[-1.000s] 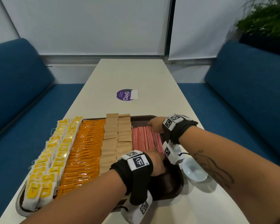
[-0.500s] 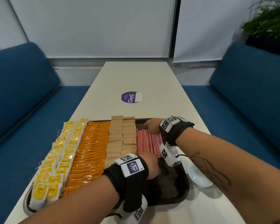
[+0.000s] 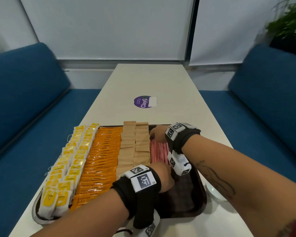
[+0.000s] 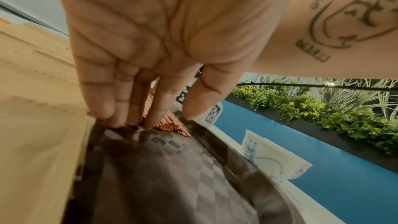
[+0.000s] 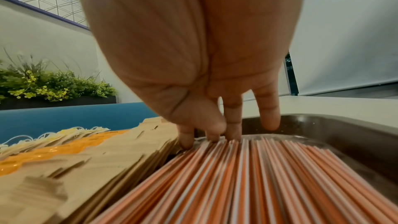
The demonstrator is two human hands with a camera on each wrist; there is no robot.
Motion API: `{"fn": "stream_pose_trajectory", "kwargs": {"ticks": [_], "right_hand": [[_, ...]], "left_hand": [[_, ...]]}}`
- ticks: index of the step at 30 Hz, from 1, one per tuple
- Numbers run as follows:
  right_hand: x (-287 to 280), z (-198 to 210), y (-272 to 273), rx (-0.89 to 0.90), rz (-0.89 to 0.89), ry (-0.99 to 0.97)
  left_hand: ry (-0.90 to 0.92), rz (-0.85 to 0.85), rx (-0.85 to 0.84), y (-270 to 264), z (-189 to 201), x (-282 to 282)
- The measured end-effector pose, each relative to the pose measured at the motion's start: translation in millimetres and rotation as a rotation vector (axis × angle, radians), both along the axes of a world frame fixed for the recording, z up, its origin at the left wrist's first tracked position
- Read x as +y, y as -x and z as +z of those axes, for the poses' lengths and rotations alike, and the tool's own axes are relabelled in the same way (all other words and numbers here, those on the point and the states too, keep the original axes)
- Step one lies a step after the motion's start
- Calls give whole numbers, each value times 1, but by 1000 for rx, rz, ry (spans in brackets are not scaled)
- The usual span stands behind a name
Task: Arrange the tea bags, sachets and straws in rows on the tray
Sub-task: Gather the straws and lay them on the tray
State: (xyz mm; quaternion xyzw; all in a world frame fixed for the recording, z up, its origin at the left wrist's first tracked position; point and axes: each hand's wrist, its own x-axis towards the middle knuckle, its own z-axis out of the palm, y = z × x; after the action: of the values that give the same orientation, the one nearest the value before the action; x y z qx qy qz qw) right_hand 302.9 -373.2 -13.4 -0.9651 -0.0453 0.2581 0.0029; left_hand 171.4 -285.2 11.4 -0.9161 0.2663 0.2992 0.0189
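- Head view, left hand (image 3: 162,175): at the near ends of the straws (image 3: 158,151); fingers hidden behind the back of the hand and the wrist strap.
- Head view, right hand (image 3: 158,135): at the far ends of the straws, fingers pointing down toward them.
- Head view, tray (image 3: 197,202): dark, on a pale table (image 3: 152,82). Rows from left: yellow tea bags (image 3: 67,161), orange sachets (image 3: 101,161), brown paper sachets (image 3: 135,146), red-and-white straws. Near right part of tray bare.
- Head view, other: small white bowl (image 3: 214,192) on the table just right of the tray; purple sticker (image 3: 143,101) further up the table.
- Left wrist view, left hand (image 4: 155,43): fingers (image 4: 103,98) straight, close together, tips down against the near ends of the straws (image 4: 170,125); nothing grasped. Brown sachets (image 4: 38,108) to the left; checkered tray floor (image 4: 172,176) below; bowl (image 4: 273,157) beyond the rim.
- Right wrist view, right hand (image 5: 193,54): fingers (image 5: 232,125) extended, not clenched; three tips touch the far ends of the straws (image 5: 247,176), little finger raised apart above the tray rim (image 5: 344,129). Straws lie parallel, packed side by side; brown sachets (image 5: 86,168) beside them.
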Motion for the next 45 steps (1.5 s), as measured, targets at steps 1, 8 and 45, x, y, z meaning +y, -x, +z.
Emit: {"fn": "stream_pose_trajectory", "kwargs": {"ticks": [1,8,45], "right_hand": [[0,3,1,3,22,22],[-19,7,1,-30,-10,59],[-54,4,18,-36,-159,13]], "left_hand": [[21,6,-14,-1,-3,1],[53,48,20,-5,-9,-1],[160,-19,28,8,-15,-26]]}}
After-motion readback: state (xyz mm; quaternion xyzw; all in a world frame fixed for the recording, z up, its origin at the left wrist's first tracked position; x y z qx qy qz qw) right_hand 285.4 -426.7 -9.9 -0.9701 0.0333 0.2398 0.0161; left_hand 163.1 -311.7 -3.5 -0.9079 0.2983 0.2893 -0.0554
